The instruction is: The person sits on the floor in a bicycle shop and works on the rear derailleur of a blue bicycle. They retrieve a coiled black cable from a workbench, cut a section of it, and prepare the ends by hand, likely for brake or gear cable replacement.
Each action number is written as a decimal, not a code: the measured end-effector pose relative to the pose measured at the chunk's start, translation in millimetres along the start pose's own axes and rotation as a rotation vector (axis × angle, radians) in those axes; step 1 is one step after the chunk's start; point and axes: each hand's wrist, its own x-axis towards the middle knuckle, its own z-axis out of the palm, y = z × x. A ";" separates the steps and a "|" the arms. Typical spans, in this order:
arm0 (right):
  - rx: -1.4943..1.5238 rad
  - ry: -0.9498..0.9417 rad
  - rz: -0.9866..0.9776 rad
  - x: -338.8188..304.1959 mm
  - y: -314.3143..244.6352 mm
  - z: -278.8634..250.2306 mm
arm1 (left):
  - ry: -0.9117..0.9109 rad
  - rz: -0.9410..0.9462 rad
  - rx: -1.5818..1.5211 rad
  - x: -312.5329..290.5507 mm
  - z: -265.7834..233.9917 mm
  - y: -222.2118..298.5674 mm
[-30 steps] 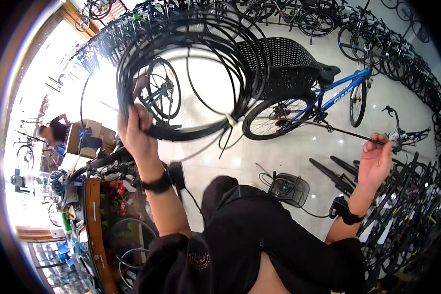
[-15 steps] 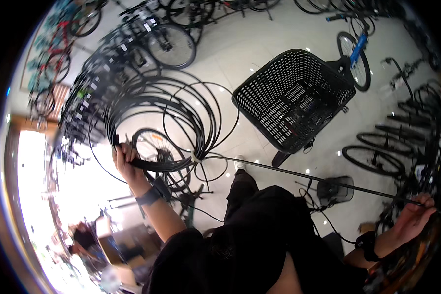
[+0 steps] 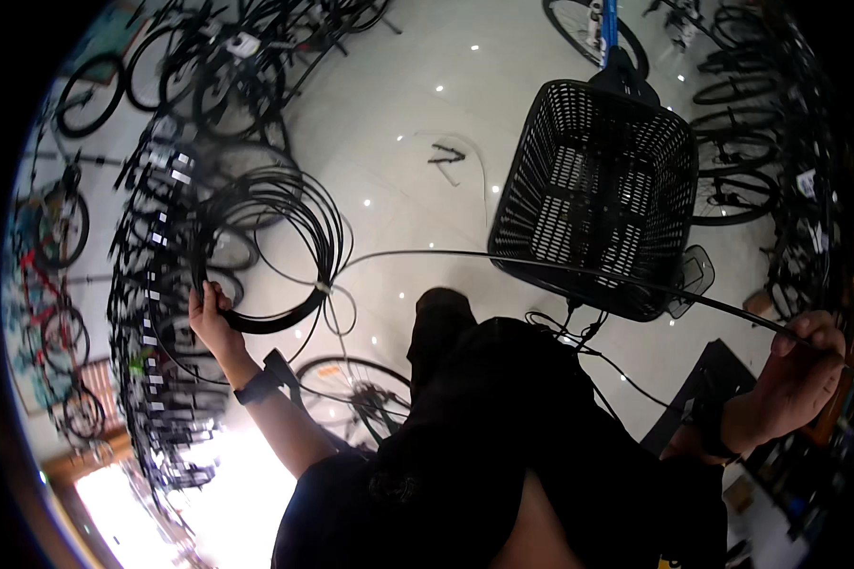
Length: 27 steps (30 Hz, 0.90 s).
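Our left grip [image 3: 215, 318], at 9 o'clock in the head view, is closed round the lower left side of the black coil [image 3: 275, 321]. Fingers wrap the bundle; no spread that we can see. Our right grip [image 3: 801, 377], toward 4 o'clock, pinches the free run [image 3: 636, 280] between thumb and fingers, with a short tail poking out past the hand.

Coil hangs between 9 and 10 o'clock, loops fanned at the top, gathered at the bottom. Pale tie [image 3: 323, 286] sits on its right side, at the coil's own 4 o'clock. Run looks to leave there, arcs up, then goes nearly straight to our right grip. It crosses above the near part of the basket [image 3: 527, 180], 2 o'clock; can't tell if it touches.

Status, our read: one length is clear of the bundle and stretched hand to hand. Most loops remain bundled, tie on. No cut visible; tail tip too dark to judge.

Further out: blue bike [image 3: 610, 33] at 1 o'clock, small black part [image 3: 448, 154] on the floor at 12, wheel [image 3: 356, 387] at 7, parked bikes [image 3: 228, 85] toward 10.
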 end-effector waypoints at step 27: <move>-0.847 0.444 0.753 -24.4 140.8 417.8 | -2.575 1.144 0.611 131.9 471.4 -337.1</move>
